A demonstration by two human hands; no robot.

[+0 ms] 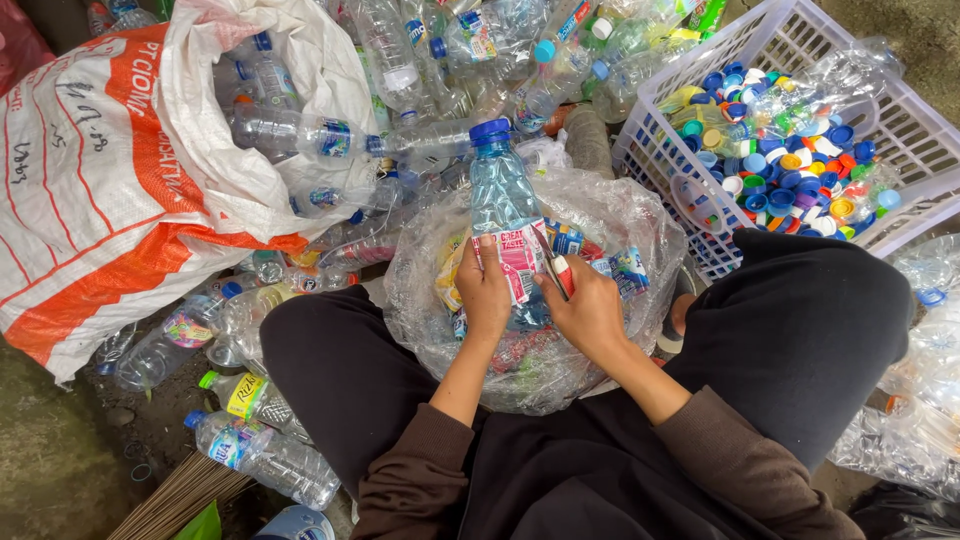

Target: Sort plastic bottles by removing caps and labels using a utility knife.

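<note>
Clear blue-capped plastic bottle (503, 215) stands upright between both hands, above a clear plastic bag (620, 215) of labels. Left hand (483, 290) grips its pink-and-white label (518, 258). Right hand (590, 312) holds what appears to be a red-handled cutter (562, 276) against the label.

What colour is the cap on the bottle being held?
Blue: the cap tops the clear bottle, seen best in the head view.
</note>
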